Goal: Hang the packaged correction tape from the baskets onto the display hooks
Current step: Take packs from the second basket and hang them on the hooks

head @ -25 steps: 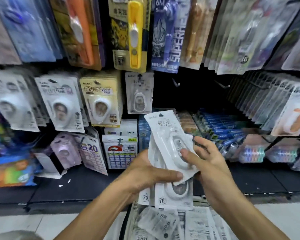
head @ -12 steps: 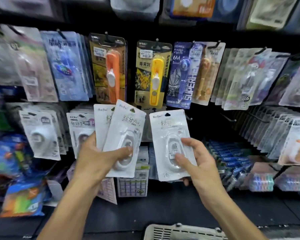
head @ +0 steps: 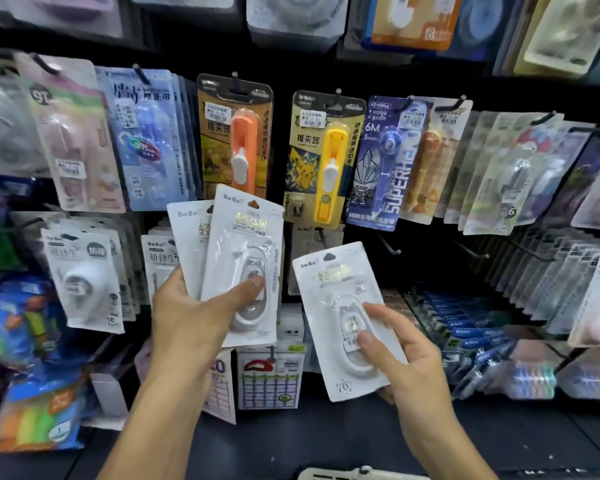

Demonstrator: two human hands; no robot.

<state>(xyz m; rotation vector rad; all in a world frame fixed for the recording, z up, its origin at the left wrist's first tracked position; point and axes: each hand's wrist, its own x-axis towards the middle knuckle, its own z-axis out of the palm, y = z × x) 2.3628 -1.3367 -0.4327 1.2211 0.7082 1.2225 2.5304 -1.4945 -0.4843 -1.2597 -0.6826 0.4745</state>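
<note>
With the left hand (head: 191, 317) clamping a fan of spare packs and the right hand's (head: 400, 355) fingers (head: 368, 341) pinching one correction tape pack (head: 340, 306) just below the bare hook (head: 321, 235), tilt its top hole squarely onto the tip before pushing.

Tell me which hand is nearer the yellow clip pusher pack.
Left, narrowly. The left hand sits below and left of the yellow pack, its fanned packs reaching near it. The right hand is lower, below and right.
</note>
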